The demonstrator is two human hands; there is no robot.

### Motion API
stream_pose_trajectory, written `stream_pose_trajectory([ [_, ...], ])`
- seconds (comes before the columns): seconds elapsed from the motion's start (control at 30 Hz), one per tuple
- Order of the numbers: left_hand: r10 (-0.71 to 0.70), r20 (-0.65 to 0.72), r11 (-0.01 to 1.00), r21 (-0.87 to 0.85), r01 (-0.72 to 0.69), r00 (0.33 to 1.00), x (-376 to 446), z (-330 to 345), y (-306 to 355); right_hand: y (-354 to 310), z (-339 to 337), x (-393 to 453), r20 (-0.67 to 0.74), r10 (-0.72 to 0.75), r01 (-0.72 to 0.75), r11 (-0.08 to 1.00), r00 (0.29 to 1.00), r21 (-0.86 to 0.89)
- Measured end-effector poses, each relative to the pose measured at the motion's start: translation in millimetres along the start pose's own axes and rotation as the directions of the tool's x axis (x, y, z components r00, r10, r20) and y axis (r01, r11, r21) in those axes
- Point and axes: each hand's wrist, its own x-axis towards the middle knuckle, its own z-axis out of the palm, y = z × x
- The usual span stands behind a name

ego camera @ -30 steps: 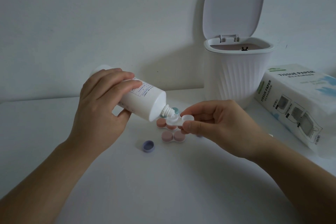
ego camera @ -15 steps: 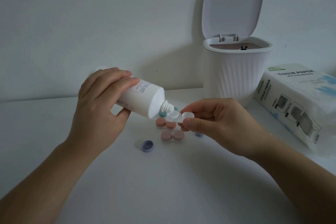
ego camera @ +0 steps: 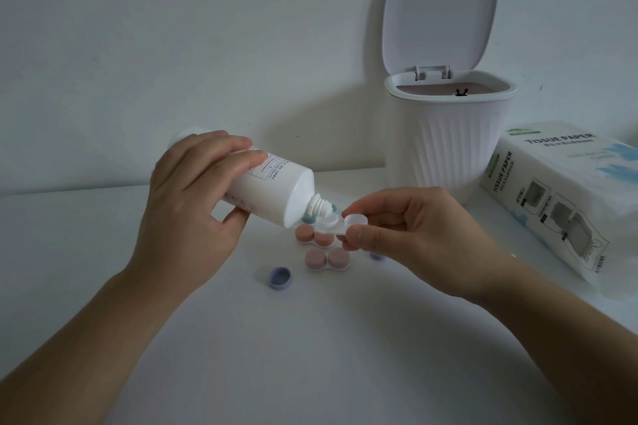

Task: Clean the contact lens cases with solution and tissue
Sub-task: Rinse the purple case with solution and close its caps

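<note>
Left hand, at centre left of the frame, is wrapped round the tilted bottle; the open lens case is pinched at centre by the right hand. Gentle squeezing is advised, with the nozzle kept over the well.

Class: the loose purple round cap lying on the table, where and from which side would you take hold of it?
Pinch the purple round cap across its rim from above. It lies open side up on the white table, apart from the cases, so its side walls are free.
</note>
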Motion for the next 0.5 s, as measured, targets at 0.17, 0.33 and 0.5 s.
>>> stream_pose_trajectory([
  [0.17, -0.036, 0.017, 0.999, -0.022, 0.036, 0.999, -0.7, 1.8, 1.1, 0.8, -1.7, -0.8, -0.009, -0.018, 0.018, 1.0, 1.0, 0.003],
  [0.33, -0.179, 0.042, 0.974, -0.135, 0.183, 0.983, -5.1, 0.9, 4.5, 3.0, -2.3, -0.3, -0.009, -0.015, 0.016, 1.0, 1.0, 0.024],
  [0.5, -0.336, 0.083, 0.901, -0.264, 0.346, 0.938, -10.1, -0.6, 3.9, 5.8, -2.1, 0.8, -0.054, 0.015, -0.015, 1.0, 0.998, -0.016],
])
